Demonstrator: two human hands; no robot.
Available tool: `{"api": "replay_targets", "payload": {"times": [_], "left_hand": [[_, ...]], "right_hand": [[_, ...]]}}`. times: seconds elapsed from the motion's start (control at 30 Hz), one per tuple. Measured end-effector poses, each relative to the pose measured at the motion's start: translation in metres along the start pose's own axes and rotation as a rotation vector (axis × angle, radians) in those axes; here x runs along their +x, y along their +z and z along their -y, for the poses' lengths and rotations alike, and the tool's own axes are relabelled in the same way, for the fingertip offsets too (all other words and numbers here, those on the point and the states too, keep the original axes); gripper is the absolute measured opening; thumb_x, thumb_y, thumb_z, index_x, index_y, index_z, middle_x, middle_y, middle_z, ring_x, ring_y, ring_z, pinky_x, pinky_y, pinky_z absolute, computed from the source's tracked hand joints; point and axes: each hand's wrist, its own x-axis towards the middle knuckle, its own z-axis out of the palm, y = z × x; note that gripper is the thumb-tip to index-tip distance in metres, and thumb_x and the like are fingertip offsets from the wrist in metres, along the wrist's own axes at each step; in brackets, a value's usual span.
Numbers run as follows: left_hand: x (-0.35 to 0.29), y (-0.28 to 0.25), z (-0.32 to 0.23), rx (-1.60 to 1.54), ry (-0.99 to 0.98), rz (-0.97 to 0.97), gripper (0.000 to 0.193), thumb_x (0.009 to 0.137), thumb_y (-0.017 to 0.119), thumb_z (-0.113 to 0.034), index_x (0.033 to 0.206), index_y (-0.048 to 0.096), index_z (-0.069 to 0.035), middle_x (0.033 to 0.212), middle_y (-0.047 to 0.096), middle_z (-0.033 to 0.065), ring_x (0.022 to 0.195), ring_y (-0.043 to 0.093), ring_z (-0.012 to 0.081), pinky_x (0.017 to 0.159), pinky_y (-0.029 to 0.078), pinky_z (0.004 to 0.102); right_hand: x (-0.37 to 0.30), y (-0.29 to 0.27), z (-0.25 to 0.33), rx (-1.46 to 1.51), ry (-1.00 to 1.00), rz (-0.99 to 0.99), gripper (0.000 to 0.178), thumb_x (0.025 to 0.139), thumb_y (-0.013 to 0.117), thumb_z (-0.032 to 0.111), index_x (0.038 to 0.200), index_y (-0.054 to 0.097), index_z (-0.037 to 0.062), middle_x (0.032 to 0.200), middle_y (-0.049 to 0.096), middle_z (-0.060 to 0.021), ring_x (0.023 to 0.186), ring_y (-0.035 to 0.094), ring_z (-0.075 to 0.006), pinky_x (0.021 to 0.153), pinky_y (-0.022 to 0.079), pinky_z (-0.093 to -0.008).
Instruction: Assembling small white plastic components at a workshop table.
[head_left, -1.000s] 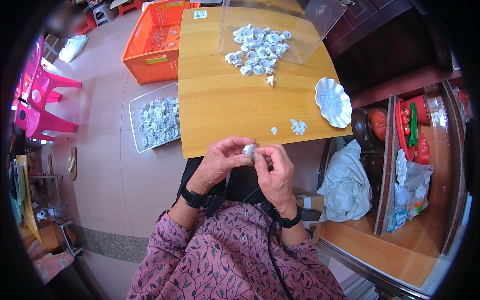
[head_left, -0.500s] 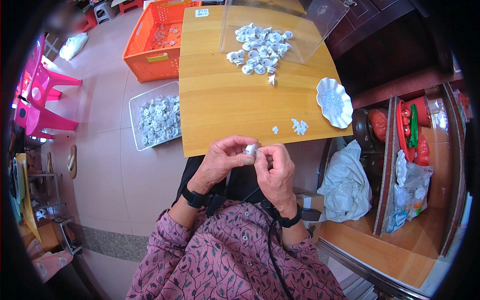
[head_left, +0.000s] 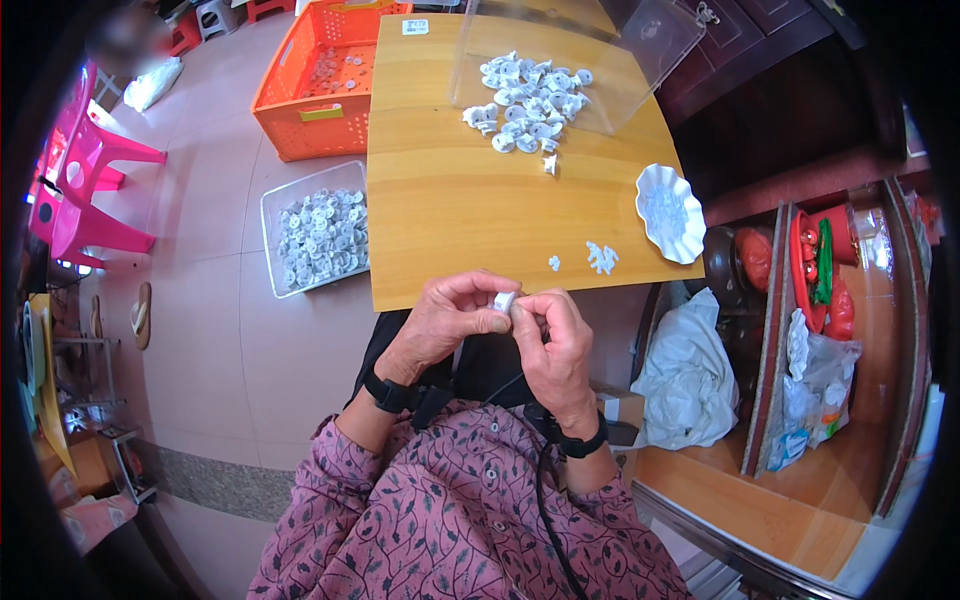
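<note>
Between thumb and fingers, my left hand (head_left: pixel 447 318) pinches a small white plastic part (head_left: pixel 504 301) just off the table's front edge. My right hand (head_left: pixel 556 340) is closed in a pinch against the part's right side; anything tiny in its fingertips is hidden. On the wooden table (head_left: pixel 450 210), small white pieces (head_left: pixel 601 258) lie near the front edge, with a smaller cluster (head_left: pixel 555 263) to their left. A scalloped white dish (head_left: pixel 652 232) at the right holds small clear pieces. Farther back rests a pile of white round plastic parts (head_left: pixel 535 100).
A clear plastic box (head_left: pixel 625 60) stands behind the pile. Left of the table are an orange crate (head_left: pixel 310 135) and a clear bin (head_left: pixel 275 240) of round parts on the floor. To the right, an open shelf (head_left: pixel 765 350) holds bags and red items beside a white sack (head_left: pixel 685 380).
The view has shifted slightly, so the table appears a little farther right. Both hands stay together on the white part, with barely any finger movement.
</note>
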Motion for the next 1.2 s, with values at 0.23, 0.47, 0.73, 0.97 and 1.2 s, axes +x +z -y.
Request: {"api": "replay_targets", "payload": {"times": [0.23,0.47,0.73,0.97,1.2], "left_hand": [[-0.001,0.004,-0.006,-0.102,0.001,-0.035,0.039,0.085,0.077,-0.004,0.121,0.064,0.002,0.108,0.069,0.0111,0.089,0.069,0.0176,0.083,0.058,0.0307],[-0.005,0.001,-0.013,-0.096,-0.004,-0.038,0.039,0.085,0.077,-0.005,0.121,0.063,0.003,0.109,0.069,0.011,0.091,0.069,0.0169,0.083,0.058,0.0303],[-0.009,-0.002,-0.014,-0.068,0.0,-0.067,0.034,0.086,0.071,0.005,0.119,0.065,0.002,0.111,0.069,0.009,0.1,0.067,0.0173,0.089,0.057,0.0321],[-0.02,-0.015,-0.044,0.031,0.063,-0.199,0.032,0.09,0.07,-0.001,0.121,0.064,0.001,0.109,0.069,0.0097,0.089,0.067,0.0163,0.077,0.057,0.0286],[-0.03,-0.116,-0.074,0.033,0.271,-0.672,0.038,0.093,0.071,-0.008,0.126,0.06,0.004,0.102,0.068,0.0095,0.087,0.068,0.0161,0.076,0.058,0.0284]], "right_hand": [[0.0,0.0,0.005,0.278,0.28,0.019,0.01,0.097,0.063,0.006,0.097,0.06,-0.0034,0.084,0.067,-0.0073,0.071,0.064,-0.0089,0.063,0.053,-0.024],[0.002,0.009,0.008,0.232,0.274,0.016,0.009,0.096,0.064,0.006,0.096,0.06,-0.0024,0.083,0.068,-0.0078,0.071,0.066,-0.0098,0.062,0.053,-0.0251],[0.003,0.018,0.011,0.028,0.163,-0.034,0.007,0.091,0.067,0.005,0.091,0.061,0.0007,0.08,0.064,-0.012,0.066,0.066,-0.0196,0.058,0.052,-0.0314],[-0.001,0.023,0.008,0.146,0.222,-0.07,0.006,0.091,0.067,0.004,0.091,0.062,-0.0001,0.078,0.063,-0.0081,0.063,0.059,-0.0129,0.058,0.049,-0.0281],[-0.013,0.014,-0.009,0.052,0.213,0.01,0.005,0.09,0.066,0.002,0.09,0.062,-0.0002,0.078,0.061,-0.0086,0.063,0.057,-0.0146,0.059,0.048,-0.0288]]}}
